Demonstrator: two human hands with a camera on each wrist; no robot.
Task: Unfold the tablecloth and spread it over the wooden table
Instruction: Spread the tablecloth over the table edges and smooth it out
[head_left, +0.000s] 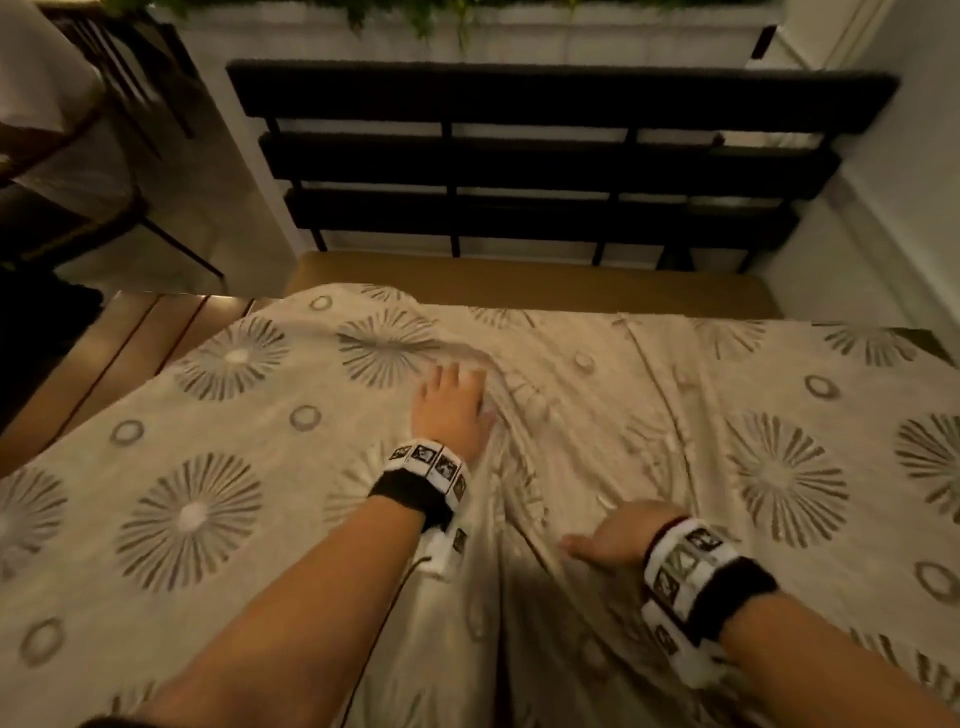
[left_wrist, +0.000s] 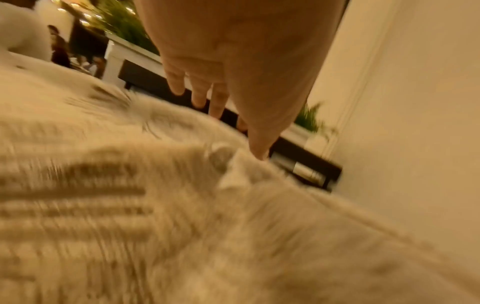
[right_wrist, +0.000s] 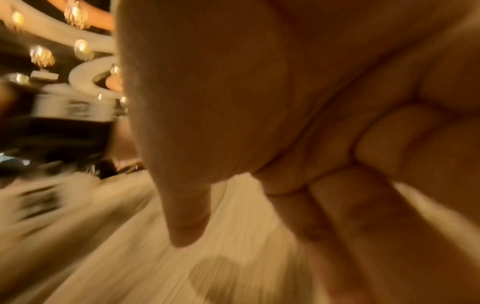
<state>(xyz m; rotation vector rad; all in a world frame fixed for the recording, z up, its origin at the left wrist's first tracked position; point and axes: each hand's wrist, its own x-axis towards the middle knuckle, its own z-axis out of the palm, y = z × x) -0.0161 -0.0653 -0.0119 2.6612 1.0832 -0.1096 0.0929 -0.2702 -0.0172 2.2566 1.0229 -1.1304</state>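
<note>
Forearms with banded wrists fill the near edge of the head view; the tablecloth (head_left: 218, 467), beige with starburst and ring motifs, covers most of the wooden table (head_left: 130, 343), whose bare planks show at far left. Left hand (head_left: 451, 410) lies flat, fingers spread, beside a ridge of wrinkles (head_left: 511, 415); right hand (head_left: 618, 535) rests nearer, thumb out. Left wrist view: straight fingers (left_wrist: 198, 92) over blurred cloth, dark slatted bench (left_wrist: 306, 156) beyond. Right wrist view: fingers (right_wrist: 337, 216) lie together, extended along the cloth, gripping nothing
</note>
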